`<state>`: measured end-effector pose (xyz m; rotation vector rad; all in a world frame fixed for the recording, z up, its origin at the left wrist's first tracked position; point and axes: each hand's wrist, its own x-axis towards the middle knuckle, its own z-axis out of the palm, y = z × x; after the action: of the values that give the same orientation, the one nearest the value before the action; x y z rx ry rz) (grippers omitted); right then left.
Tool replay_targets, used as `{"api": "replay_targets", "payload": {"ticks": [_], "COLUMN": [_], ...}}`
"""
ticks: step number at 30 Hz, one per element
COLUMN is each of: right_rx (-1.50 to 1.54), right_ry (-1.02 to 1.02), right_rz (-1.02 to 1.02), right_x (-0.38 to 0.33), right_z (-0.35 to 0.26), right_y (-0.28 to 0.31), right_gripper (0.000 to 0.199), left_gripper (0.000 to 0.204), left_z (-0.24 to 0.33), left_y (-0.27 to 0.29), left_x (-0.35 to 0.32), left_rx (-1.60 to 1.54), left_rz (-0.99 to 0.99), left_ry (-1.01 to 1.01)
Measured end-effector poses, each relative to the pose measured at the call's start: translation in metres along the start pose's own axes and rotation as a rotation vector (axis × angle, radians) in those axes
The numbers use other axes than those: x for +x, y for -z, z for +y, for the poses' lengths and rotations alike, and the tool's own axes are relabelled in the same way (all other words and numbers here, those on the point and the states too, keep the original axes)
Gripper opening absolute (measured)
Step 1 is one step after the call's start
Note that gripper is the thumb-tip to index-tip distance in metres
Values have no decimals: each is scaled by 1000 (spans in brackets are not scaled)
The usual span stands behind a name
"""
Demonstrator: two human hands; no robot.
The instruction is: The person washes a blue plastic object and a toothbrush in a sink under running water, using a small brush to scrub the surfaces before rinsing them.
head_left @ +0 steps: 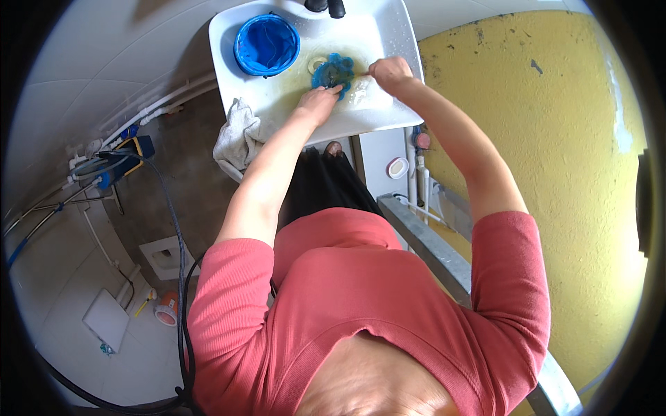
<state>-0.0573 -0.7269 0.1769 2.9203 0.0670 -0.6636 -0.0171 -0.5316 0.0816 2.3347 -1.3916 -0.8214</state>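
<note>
In the white sink [326, 123], a blue scalloped, flower-shaped piece [336, 69] lies in shallow, yellowish water. My left hand [321, 104] grips its near edge, with the fingertips over the rim. On the other side my right hand [392, 73] is closed in a fist above the sink's right part. A thin stick-like tool [362, 73] sticks out of it toward the blue piece; its kind is too small to tell. A pale ring-shaped thing [317, 64] sits against the blue piece's left side. White suds lie just below the tool.
A blue bucket [297, 52] stands in the sink's far left corner. The dark tap [326, 5] is at the far edge. A grey cloth [237, 136] hangs over the near left corner. A metal rail [433, 249] runs beside me at the right, near a yellow wall [555, 139].
</note>
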Motion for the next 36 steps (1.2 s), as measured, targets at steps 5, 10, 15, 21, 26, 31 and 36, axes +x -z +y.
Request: {"api": "replay_targets", "payload": {"ticks": [5,10,15,21,26,31,36], "right_rx": [-163,321,381,-348,184,1696,2518], "right_ry": [-72,-322,-339,211,-114,-749,-829], "right_rz": [-14,32,29,114,-44,-290,-359], "right_x": [2,-21,-6,24,14,37,47], "right_z": [35,-9,-29,-15,-24,-35,-45], "right_y": [2,2,-12,13,-3,-22,-41], "right_gripper": [16,33,34,14,19,12,18], "left_gripper": [51,52,51,50,52,55,58], "left_z": [5,5,7,3,-1,-5,2], "left_y": [9,15,16,16,9,-7,-1], "left_x": [-5,-9,-12,-15,-15,-4,0], "left_rx": [73,64,67,-18,10,-84,-24], "left_rz": [-7,-49,-16,5,66,31,-17], "left_ry": [-81,-47,-97,-98,-123,-29,-6]}}
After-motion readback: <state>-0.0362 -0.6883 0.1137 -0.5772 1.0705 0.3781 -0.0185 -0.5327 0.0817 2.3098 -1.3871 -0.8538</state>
